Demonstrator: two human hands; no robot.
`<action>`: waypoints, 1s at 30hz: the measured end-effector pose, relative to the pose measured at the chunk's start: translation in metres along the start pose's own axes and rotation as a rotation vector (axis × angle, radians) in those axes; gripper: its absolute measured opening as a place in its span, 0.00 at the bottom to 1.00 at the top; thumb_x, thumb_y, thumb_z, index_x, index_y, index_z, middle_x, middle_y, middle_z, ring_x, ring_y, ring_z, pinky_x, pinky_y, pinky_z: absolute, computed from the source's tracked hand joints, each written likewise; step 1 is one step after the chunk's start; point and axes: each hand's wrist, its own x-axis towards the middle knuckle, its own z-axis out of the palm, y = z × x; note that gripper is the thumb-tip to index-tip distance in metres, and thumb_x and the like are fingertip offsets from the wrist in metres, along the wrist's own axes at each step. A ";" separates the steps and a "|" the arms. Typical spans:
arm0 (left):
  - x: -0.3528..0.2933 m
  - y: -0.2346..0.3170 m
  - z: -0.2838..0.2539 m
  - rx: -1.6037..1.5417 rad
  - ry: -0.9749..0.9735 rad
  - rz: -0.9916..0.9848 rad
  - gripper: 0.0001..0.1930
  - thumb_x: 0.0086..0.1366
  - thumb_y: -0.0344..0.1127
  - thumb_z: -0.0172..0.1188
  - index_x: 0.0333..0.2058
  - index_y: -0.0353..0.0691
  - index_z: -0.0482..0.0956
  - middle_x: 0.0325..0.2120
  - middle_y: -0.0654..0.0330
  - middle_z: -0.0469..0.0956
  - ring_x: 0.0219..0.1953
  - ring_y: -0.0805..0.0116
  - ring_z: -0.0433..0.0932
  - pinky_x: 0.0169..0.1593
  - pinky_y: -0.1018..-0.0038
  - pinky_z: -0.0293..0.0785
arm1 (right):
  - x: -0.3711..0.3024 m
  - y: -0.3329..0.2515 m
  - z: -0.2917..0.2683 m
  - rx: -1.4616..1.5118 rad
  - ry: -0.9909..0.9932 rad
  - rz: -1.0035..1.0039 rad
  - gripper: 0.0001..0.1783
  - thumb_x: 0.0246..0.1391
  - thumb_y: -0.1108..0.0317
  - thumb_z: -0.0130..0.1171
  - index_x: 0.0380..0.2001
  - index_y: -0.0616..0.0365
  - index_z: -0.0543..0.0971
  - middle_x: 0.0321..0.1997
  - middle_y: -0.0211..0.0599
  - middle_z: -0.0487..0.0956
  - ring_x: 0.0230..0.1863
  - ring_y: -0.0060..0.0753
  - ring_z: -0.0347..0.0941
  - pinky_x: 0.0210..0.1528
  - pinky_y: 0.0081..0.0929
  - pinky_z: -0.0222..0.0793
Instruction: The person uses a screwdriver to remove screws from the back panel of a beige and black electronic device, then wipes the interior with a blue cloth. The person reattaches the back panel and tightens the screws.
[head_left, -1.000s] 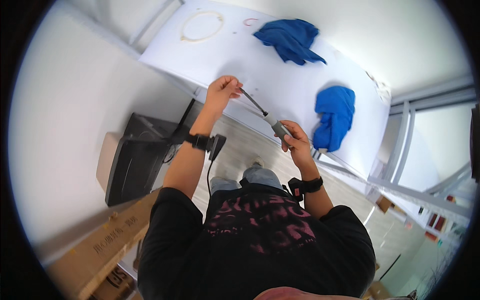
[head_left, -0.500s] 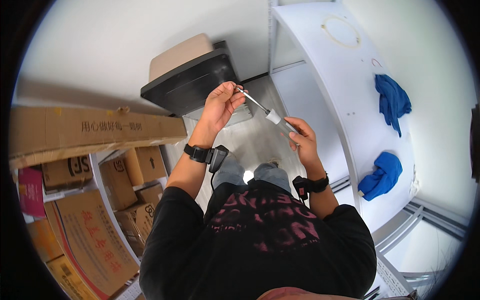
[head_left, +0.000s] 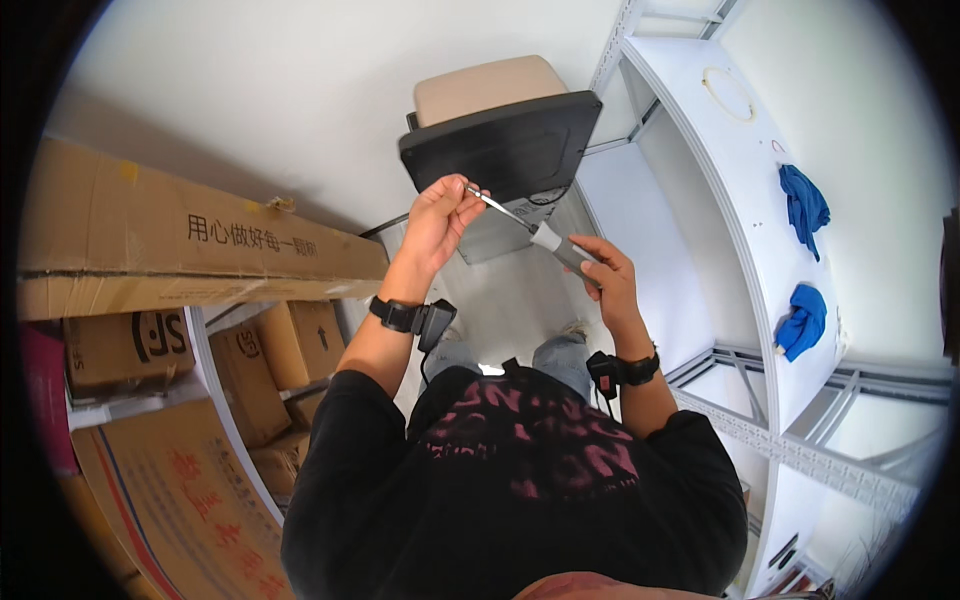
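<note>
You have the screwdriver-like tool up in the air in front of your torso, spanning both hands, so neither is nearer: each touches one end. Right hand wraps the grey handle, fingers curled around it; left hand is pinched narrow at the far end of the metal shaft. Can't tell if a separate small piece sits in that pinch; too small. From the left fingertips the tool runs right and back toward you; from the right fingers the shaft runs left and away. Long axis is one straight diagonal across your front, tip pointing forward-left, handle butt back-right. Tip end shows against the black panel, white shelf off to your right. Can't judge tilt up or down from this one view.
</note>
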 end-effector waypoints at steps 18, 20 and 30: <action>-0.014 0.081 -0.101 0.163 0.075 -0.191 0.09 0.69 0.36 0.51 0.35 0.36 0.75 0.30 0.59 0.79 0.32 0.72 0.79 0.40 0.78 0.80 | -0.018 0.027 0.175 -0.721 0.265 -0.406 0.19 0.48 0.76 0.56 0.46 0.58 0.77 0.38 0.36 0.79 0.32 0.28 0.73 0.34 0.25 0.68; -0.009 0.080 -0.100 0.201 0.072 -0.224 0.09 0.69 0.36 0.52 0.36 0.37 0.75 0.30 0.60 0.78 0.31 0.72 0.79 0.39 0.78 0.80 | -0.019 0.023 0.180 -0.784 0.289 -0.438 0.18 0.48 0.76 0.56 0.46 0.59 0.77 0.38 0.38 0.79 0.32 0.29 0.73 0.35 0.25 0.68; 0.022 0.066 -0.093 0.508 0.112 -0.055 0.12 0.64 0.39 0.61 0.38 0.37 0.75 0.28 0.64 0.76 0.27 0.75 0.76 0.31 0.81 0.74 | -0.020 0.060 0.199 -0.258 0.429 -0.193 0.19 0.54 0.76 0.54 0.51 0.61 0.73 0.45 0.34 0.77 0.41 0.23 0.70 0.44 0.21 0.66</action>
